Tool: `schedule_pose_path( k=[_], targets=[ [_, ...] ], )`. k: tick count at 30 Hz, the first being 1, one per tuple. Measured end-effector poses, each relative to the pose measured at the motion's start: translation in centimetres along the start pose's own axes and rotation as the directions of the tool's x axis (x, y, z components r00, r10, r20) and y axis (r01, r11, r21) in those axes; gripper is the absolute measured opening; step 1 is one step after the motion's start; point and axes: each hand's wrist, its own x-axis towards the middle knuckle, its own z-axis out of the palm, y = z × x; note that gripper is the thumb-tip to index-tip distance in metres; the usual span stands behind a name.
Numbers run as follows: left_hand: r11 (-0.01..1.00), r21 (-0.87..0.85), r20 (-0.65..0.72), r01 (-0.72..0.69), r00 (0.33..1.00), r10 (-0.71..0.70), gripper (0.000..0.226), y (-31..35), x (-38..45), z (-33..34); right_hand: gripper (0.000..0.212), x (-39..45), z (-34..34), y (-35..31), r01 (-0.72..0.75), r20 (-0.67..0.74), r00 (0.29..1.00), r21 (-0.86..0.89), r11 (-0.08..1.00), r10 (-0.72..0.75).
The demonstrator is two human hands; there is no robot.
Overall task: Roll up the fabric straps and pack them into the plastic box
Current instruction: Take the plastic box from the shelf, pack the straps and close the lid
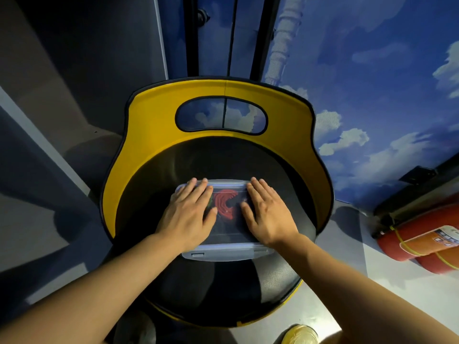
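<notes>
A clear plastic box (227, 253) with its lid on lies on the black seat of a chair. Through the lid I see a rolled red fabric strap (224, 203) near the middle, and something dark and greenish just left of it, mostly hidden. My left hand (190, 212) lies flat on the left part of the lid, fingers straight and pointing away from me. My right hand (267, 213) lies flat on the right part of the lid in the same way. Both hands press on the lid.
The chair has a black round seat (218, 289) and a yellow backrest (285, 115) with an oval cut-out. Red fire extinguishers (422, 242) lie on the floor at the right. A wall with a sky print rises behind. A shoe tip (299, 333) shows at the bottom.
</notes>
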Motion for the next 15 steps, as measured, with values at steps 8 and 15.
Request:
schedule_pose_path(
  k=[8,15],
  targets=[
    [0.988,0.155,0.090,0.022,0.995,-0.036,0.119,1.7,-0.3,-0.3,0.094,-0.2,0.0,-0.3,-0.049,0.147,0.988,-0.055,0.997,0.057],
    [0.988,0.152,0.074,0.016,0.997,-0.028,0.124,1.5,-0.1,-0.1,0.092,-0.1,0.6,0.1,-0.093,0.119,0.989,0.048,0.995,0.086]
  ],
)
